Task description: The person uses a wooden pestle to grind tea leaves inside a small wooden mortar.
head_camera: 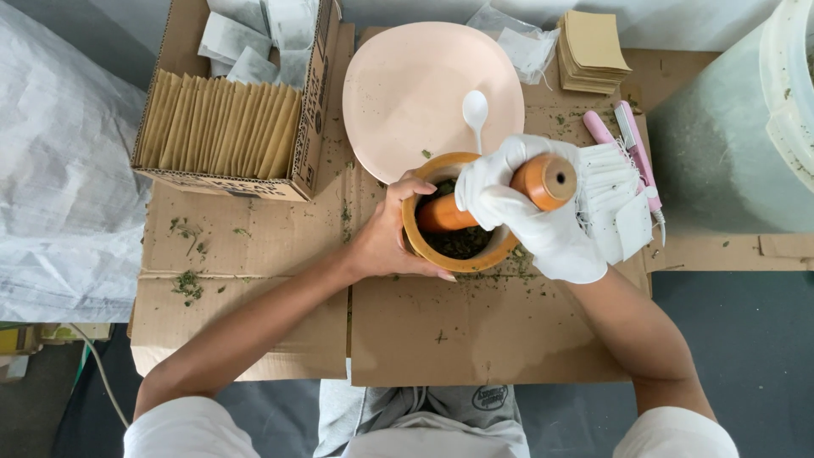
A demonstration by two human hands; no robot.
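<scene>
We grip the pestle (pixel 517 191) with our right hand (pixel 543 216), which wears a white glove; its fingers are curled fully around the orange shaft, just below the round butt end. The pestle tilts, its lower end down in the mortar (pixel 454 254) among dark green crushed leaves (pixel 462 243). Our bare left hand (pixel 390 233) steadies the mortar from its 9 o'clock side: the fingers are half open, wrapped against the wooden wall, the thumb hooked over the rim. The mortar stands on flattened cardboard (pixel 475 331), near the middle of our view.

At 12 o'clock from the mortar, touching its rim, lies a pale pink plate (pixel 407 85) with a white spoon (pixel 475 110) on it. At 10 o'clock stands an open cardboard box (pixel 318 102) holding a row of upright tan envelopes (pixel 216 119), with white sachets (pixel 254 30) behind them. At 1 o'clock sits a stack of tan square packets (pixel 592 51), a clear wrapper (pixel 521 42) beside it. At 3 o'clock, just beside our gloved hand, is a fanned pile of white filter bags (pixel 615 195), and along it a pink handheld tool (pixel 632 140). Green crumbs (pixel 188 284) lie scattered on the cardboard at 9 o'clock.
</scene>
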